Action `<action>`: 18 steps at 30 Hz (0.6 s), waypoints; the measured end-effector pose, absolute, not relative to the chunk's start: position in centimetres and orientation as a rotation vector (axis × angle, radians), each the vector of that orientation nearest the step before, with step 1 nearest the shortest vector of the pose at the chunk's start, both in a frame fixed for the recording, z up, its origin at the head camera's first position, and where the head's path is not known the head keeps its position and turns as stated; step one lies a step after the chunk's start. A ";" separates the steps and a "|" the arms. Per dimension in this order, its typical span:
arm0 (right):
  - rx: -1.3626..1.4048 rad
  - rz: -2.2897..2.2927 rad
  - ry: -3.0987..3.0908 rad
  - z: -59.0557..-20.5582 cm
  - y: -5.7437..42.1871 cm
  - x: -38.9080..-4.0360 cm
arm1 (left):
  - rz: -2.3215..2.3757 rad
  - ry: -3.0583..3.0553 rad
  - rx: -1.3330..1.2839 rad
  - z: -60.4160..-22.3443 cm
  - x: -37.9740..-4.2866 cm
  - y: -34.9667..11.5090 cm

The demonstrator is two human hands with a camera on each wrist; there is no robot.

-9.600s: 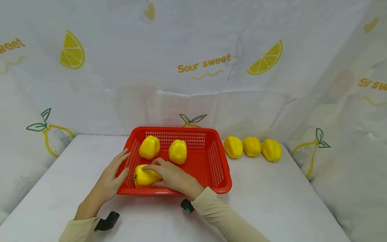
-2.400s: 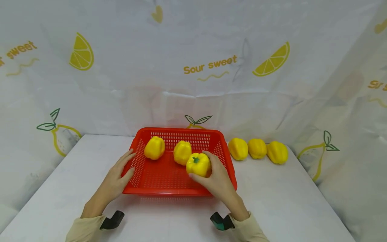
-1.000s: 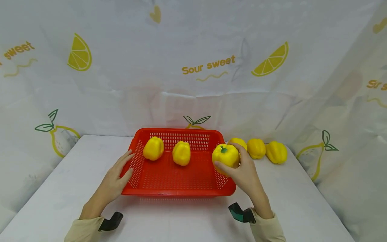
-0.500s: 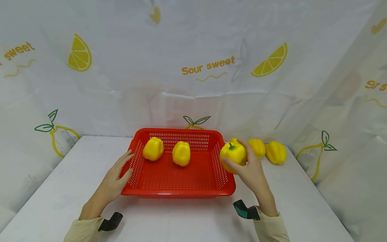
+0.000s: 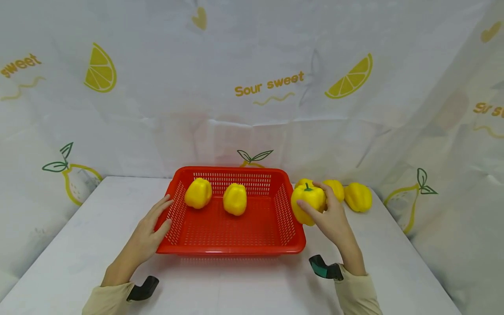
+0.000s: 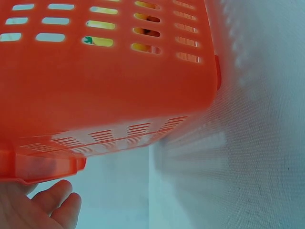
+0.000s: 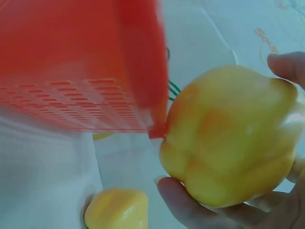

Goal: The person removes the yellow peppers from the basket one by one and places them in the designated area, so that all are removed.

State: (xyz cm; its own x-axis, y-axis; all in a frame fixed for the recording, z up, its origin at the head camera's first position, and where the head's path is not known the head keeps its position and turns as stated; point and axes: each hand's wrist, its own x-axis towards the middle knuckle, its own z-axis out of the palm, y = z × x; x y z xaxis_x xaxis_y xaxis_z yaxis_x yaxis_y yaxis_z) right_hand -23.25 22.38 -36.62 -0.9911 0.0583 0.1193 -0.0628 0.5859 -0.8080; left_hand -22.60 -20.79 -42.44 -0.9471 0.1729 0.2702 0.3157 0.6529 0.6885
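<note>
My right hand (image 5: 334,221) grips a yellow bell pepper (image 5: 308,205) with its green stem up, thumb on the near side and fingers behind. The pepper overlaps the right rim of a red plastic basket (image 5: 232,250) in the head view. Seen from the right wrist, this pepper (image 7: 228,143) is just outside the basket wall (image 7: 71,52). My left hand (image 5: 141,236) rests at the basket's left rim, fingers extended; the left wrist view shows its fingertips (image 6: 66,210) beside the rim. Inside the basket lie two yellow bell peppers, one at back left (image 5: 198,193), another near the middle (image 5: 235,200).
Right of the basket, three more yellow bell peppers stand in a row on the white table (image 5: 236,288): one rightmost (image 5: 358,197), one partly behind my right hand (image 5: 335,188), one mostly hidden behind the held pepper. A printed white curtain (image 5: 177,87) hangs behind.
My right hand has taken a pepper from the basket's front left, lifted it and carried it right to the right rim, turning its stem upward. My left hand has stayed at the left rim.
</note>
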 end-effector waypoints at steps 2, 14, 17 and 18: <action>0.027 1.366 -2.697 -36.6 22.6 -23.2 | -1.171 -2.687 -0.403 -42.5 -22.6 -20.8; 0.035 1.320 -2.691 -37.1 23.7 -23.6 | -1.173 -2.663 -0.421 -42.6 -22.7 -20.9; 0.015 1.301 -2.695 -37.4 24.0 -23.8 | -1.177 -2.650 -0.428 -42.8 -22.7 -20.9; 0.007 1.294 -2.697 -37.5 24.1 -23.9 | -1.179 -2.644 -0.431 -42.8 -22.7 -20.9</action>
State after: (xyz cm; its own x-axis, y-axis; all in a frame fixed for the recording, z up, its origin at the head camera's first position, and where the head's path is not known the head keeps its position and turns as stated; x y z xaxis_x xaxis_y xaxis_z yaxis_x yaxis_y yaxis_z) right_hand -23.89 24.07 -37.54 -0.9887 0.0605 0.1370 -0.0689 0.6281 -0.7751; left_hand -22.74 -20.86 -42.79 -0.9342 0.1773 0.3096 0.3488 0.6365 0.6879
